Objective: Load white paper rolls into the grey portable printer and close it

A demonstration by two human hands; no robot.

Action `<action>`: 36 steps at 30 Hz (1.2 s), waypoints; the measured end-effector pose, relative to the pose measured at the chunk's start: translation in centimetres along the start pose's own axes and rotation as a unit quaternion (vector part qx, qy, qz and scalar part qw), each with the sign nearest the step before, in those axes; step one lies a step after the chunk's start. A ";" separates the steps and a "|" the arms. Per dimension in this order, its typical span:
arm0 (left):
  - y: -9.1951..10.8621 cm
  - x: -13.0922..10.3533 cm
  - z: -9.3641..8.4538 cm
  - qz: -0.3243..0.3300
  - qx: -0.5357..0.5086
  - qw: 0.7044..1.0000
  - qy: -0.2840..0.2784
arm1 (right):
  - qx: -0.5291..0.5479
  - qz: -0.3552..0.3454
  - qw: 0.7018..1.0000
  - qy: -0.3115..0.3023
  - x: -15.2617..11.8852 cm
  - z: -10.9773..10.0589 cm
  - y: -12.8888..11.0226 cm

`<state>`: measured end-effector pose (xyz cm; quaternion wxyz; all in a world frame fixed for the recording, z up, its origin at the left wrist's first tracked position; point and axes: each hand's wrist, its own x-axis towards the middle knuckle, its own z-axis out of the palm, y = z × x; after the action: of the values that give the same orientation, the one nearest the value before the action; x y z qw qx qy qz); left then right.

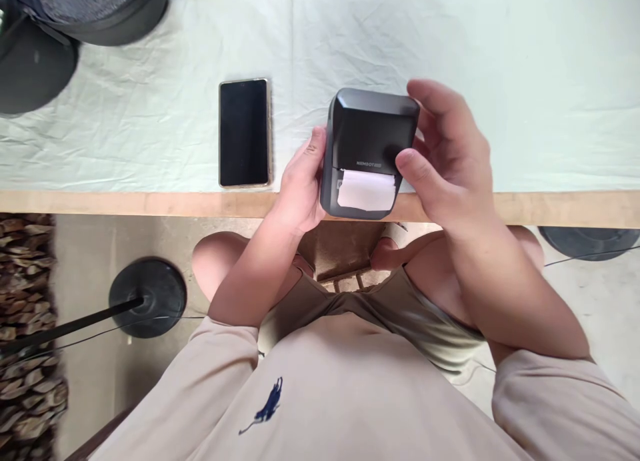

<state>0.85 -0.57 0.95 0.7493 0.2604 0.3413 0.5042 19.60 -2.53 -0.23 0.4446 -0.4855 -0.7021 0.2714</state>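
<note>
A black label printer is held up over the front edge of the table, its top face toward me. White label paper sticks out of the slot on its lower part. My left hand grips the printer's left side, with the thumb along the edge and the other fingers hidden behind it. My right hand is at the right side, its thumb touching the casing near the paper slot. The fingers of that hand are curled and spread apart by the upper right corner.
A smartphone with a dark screen lies on the cloth-covered table, left of the printer. Dark round containers stand at the far left. Below the table's wooden edge, a black stand base with a pole rests on the floor.
</note>
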 end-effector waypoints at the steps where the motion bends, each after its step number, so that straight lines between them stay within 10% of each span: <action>1: -0.1 0.0 -0.1 0.014 0.010 1.000 -0.006 | 0.014 -0.010 1.000 -0.011 0.0 -0.4 0.0; 7: -0.3 0.2 -0.2 0.018 0.040 0.999 -0.005 | -0.026 -0.026 0.998 -0.045 0.1 -2.0 -0.7; 15: -0.1 0.7 -0.5 -0.032 0.006 0.999 0.017 | -0.043 -0.128 0.966 0.218 2.2 -0.5 -2.3; 19: 0.3 0.5 -0.6 -0.064 -0.005 0.997 0.032 | 0.011 -0.132 0.957 0.257 3.4 -0.7 -2.2; 24: 0.1 0.2 -0.6 -0.037 0.009 0.999 -0.002 | -0.189 -0.064 0.978 0.064 2.9 -2.3 -4.3; 30: 0.0 0.1 -0.8 -0.029 0.017 0.999 0.003 | -0.433 0.110 0.887 -0.115 4.3 -1.2 -6.6; 36: 0.0 0.5 -0.9 -0.023 0.019 1.000 -0.008 | -0.141 0.116 0.982 -0.051 3.8 -3.6 -7.2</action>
<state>0.34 -0.11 0.26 0.7583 0.2704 0.3511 0.4781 19.13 -1.95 8.65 0.3006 -0.6071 -0.6939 0.2440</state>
